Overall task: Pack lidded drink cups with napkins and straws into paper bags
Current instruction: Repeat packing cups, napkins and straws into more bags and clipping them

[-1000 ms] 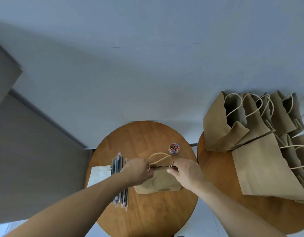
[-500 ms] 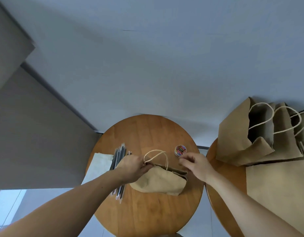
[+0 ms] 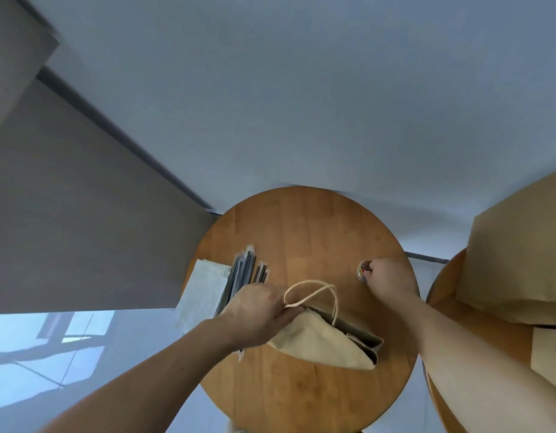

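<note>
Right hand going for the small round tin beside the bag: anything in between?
Nothing visible. The right hand has its fingertips at the small round tin. The paper bag, gripped at its top by the left hand, lies nearer the person, off that path.

Tan paper bag (image 3: 326,342), orange-brown wooden table (image 3: 301,232).

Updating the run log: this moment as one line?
left hand: grips paper bag top | right hand: touches small tin | straws, napkins: on table

head-worn view, steeply down, close
</note>
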`<move>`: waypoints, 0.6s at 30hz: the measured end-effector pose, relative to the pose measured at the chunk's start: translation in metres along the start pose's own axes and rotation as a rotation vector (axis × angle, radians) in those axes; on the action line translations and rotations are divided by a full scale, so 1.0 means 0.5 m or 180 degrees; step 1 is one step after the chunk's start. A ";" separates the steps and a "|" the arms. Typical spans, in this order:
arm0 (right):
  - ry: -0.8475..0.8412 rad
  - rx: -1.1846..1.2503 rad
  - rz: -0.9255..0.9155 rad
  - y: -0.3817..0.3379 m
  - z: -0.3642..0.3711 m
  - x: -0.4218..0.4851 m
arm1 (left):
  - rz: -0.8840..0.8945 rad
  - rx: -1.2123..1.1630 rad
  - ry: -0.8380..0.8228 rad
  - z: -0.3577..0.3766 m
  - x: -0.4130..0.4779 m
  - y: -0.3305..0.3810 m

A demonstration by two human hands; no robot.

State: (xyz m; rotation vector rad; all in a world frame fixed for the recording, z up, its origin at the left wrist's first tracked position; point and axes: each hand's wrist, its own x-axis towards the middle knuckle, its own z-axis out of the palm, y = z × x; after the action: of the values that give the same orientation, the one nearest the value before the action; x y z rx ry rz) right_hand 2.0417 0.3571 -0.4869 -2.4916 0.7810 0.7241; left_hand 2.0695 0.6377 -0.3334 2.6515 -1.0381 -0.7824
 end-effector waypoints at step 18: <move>0.0653 0.0242 -0.0350 0.023 0.004 -0.009 | -0.0136 -0.0093 -0.0191 -0.007 0.027 0.002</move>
State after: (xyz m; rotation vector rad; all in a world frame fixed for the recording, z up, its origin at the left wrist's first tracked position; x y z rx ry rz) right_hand 2.0308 0.3514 -0.4888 -2.5429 0.7202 0.3978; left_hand 2.0793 0.6279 -0.3355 2.6490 -0.9794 -0.8843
